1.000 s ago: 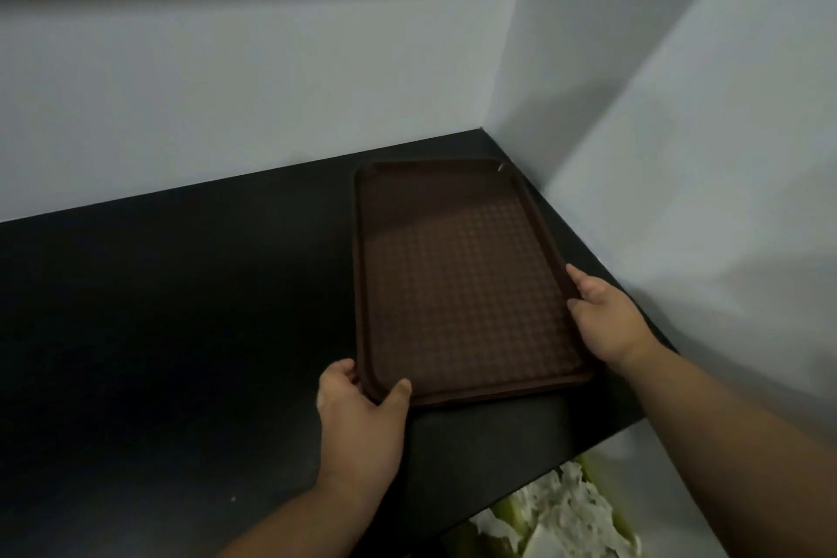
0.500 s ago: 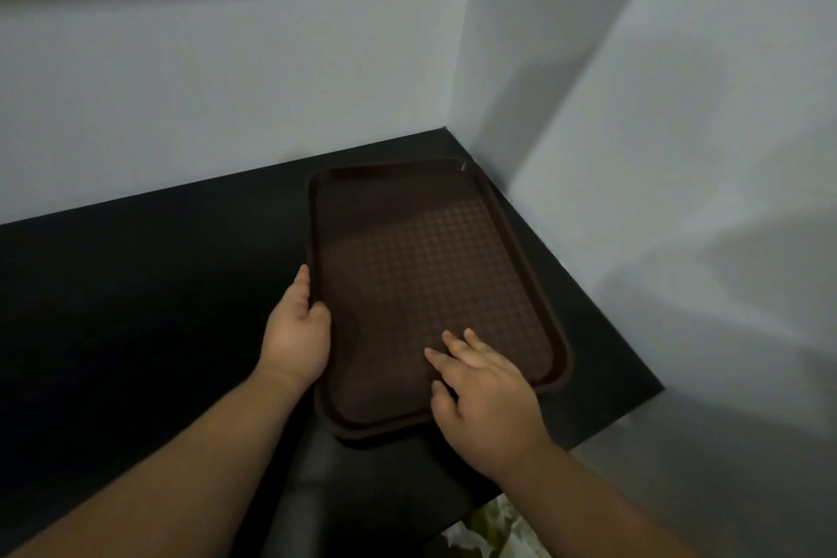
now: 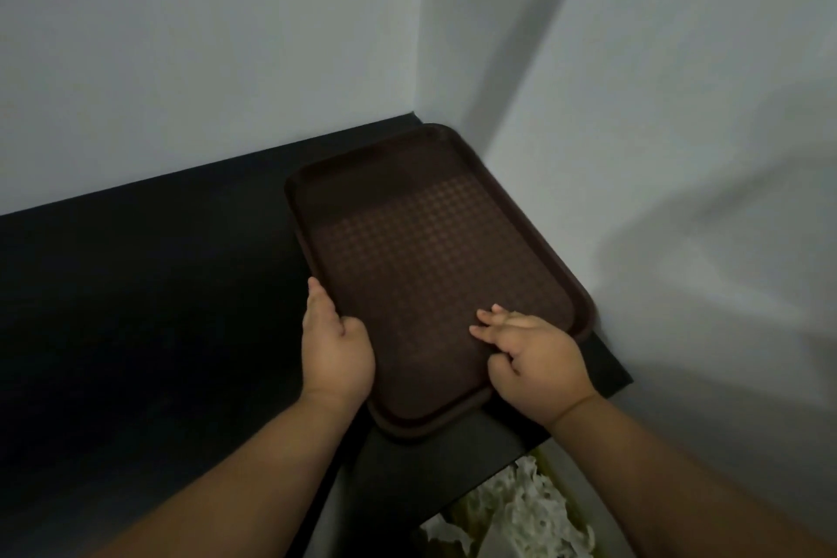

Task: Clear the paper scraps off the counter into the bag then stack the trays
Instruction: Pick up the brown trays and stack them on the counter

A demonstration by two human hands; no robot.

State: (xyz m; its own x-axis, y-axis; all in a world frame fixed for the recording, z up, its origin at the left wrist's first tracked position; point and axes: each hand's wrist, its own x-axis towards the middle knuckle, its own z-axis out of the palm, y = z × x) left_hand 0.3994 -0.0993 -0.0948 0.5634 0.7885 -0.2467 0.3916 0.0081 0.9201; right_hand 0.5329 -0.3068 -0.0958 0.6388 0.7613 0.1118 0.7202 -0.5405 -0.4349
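While left hand [image 3: 337, 347] pinches the top tray [image 3: 421, 267] by its rim and right hand [image 3: 534, 358] presses it, fingers spread, an uneven shove may skew it off the lower tray [image 3: 416, 430].

trays [image 3: 435, 267]: dark brown, dotted grid texture | counter [image 3: 136, 308]: black | walls [image 3: 204, 73]: pale grey | paper scraps [image 3: 521, 512], 5 o'clock: white

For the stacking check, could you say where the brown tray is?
Head view: the brown tray sits in the black counter's far right corner, by the walls.
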